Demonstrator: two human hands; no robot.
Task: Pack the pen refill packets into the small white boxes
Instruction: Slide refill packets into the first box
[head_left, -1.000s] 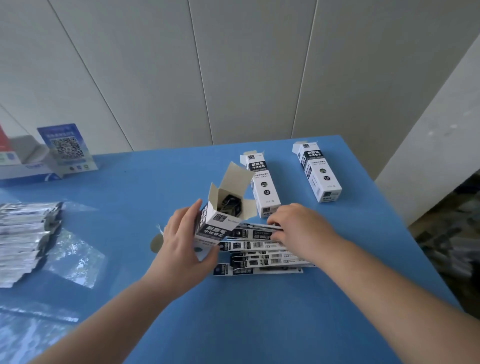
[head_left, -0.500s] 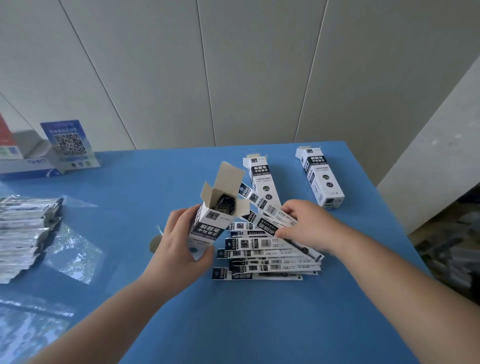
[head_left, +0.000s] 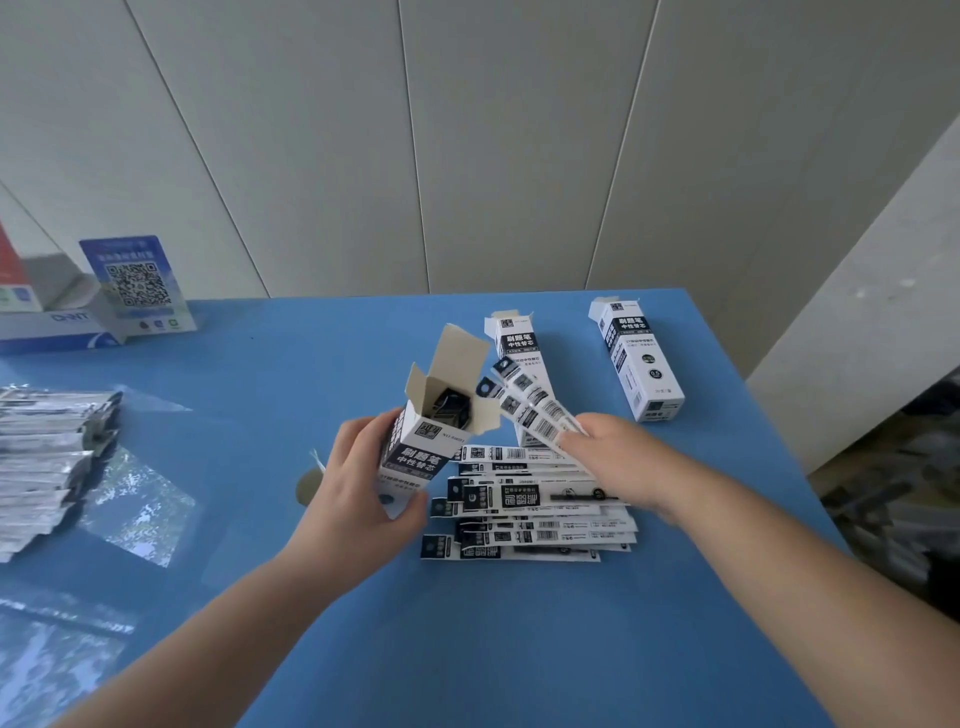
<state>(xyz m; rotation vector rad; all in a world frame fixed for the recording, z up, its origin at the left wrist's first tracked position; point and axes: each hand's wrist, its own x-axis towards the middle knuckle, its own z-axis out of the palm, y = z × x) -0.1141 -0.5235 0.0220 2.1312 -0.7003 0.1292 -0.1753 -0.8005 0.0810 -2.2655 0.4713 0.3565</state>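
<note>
My left hand (head_left: 358, 499) grips a small white box (head_left: 423, 447) held upright over the blue table (head_left: 467, 649), its top flaps open and dark packets showing inside. My right hand (head_left: 618, 462) pinches a few pen refill packets (head_left: 524, 402) at their lower end; their dark tips point up-left and sit just right of the box's opening. Under my right hand lies a loose pile of refill packets (head_left: 530, 514). Two more white boxes lie flat behind: one (head_left: 519, 348) partly hidden by the held packets, one (head_left: 636, 358) at the far right.
A stack of silvery packets (head_left: 47, 457) and clear plastic bags (head_left: 137, 509) lie at the left. A QR-code stand (head_left: 137, 283) and a white carton (head_left: 47, 322) sit at the back left. The table's right edge drops off near the far box.
My right hand has lifted a few packets off the pile and swung their tips up toward the open box. My left hand has tipped the box more upright.
</note>
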